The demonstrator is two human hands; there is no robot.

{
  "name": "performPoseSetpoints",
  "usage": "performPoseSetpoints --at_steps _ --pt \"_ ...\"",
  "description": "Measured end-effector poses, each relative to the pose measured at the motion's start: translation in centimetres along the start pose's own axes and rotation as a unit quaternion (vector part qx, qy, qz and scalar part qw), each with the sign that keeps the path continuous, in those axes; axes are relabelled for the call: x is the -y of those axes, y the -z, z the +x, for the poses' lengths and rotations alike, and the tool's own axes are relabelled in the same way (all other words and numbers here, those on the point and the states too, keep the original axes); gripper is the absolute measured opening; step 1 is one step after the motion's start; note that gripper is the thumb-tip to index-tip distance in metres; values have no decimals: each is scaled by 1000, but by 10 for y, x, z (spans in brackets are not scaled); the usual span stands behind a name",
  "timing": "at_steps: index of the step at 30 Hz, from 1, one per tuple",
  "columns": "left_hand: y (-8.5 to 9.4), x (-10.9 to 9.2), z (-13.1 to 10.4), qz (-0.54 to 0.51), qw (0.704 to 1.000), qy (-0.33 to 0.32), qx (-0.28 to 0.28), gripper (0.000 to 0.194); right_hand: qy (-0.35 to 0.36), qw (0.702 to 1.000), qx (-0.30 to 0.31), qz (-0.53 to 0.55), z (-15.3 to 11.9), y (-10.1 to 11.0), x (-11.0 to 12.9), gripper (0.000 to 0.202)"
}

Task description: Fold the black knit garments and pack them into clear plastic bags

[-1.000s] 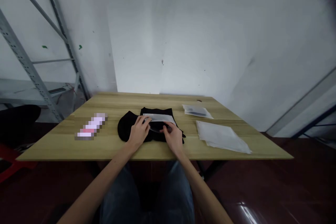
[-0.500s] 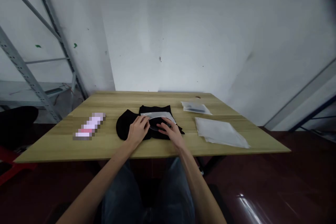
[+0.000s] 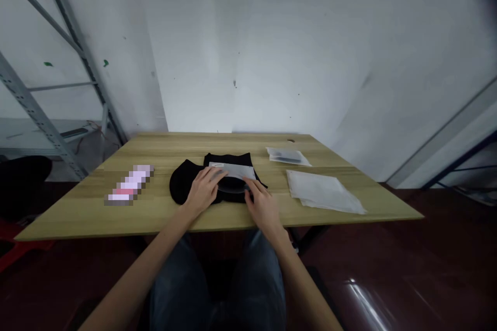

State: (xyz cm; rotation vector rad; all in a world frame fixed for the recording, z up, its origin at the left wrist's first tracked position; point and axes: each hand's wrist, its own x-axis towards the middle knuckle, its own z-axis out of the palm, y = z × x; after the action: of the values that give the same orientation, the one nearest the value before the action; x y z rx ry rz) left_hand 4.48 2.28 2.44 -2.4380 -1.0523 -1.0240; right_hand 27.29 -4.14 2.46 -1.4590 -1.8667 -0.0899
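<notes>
A whitish translucent bag (image 3: 236, 170) lies on black cloth (image 3: 227, 158) near the middle of the table, with something black showing at its near opening. My left hand (image 3: 204, 186) rests at the bag's left side, its fingertips on the bag and its fingers closed on the edge. My right hand (image 3: 261, 200) is at the bag's right near corner, thumb and fingers pinched on the rim. To the left of the bag lies a rounded black cloth piece (image 3: 182, 181), partly behind my left hand.
A pixelated pink and white object (image 3: 130, 185) lies on the table (image 3: 89, 212) at the left. Flat whitish bags (image 3: 324, 191) lie at the right, with a smaller filled bag (image 3: 288, 156) behind them. Metal shelving (image 3: 42, 119) stands at the far left.
My right hand has come out of the bag's opening and moved to its right near rim. My left fingers have spread slightly further over the bag. The view has shifted a little.
</notes>
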Motion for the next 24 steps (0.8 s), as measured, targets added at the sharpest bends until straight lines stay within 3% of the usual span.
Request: performPoseSetpoints --at_steps 3,12,16,20,24 --pt "2 -1 1 -31 998 -28 38 50 16 1000 8 -14 -3 5 -18 43" --pt "-1 -4 1 -11 999 -13 35 21 -3 999 -13 -42 -1 12 -40 28" --pt "3 -9 9 -2 1000 -19 22 33 -3 1000 -24 -16 2 9 -43 28" --pt "0 -30 25 -6 997 -80 15 53 70 996 -58 8 6 7 -40 28" --pt "-14 -48 37 5 991 -131 16 32 108 989 -96 25 8 5 -39 24"
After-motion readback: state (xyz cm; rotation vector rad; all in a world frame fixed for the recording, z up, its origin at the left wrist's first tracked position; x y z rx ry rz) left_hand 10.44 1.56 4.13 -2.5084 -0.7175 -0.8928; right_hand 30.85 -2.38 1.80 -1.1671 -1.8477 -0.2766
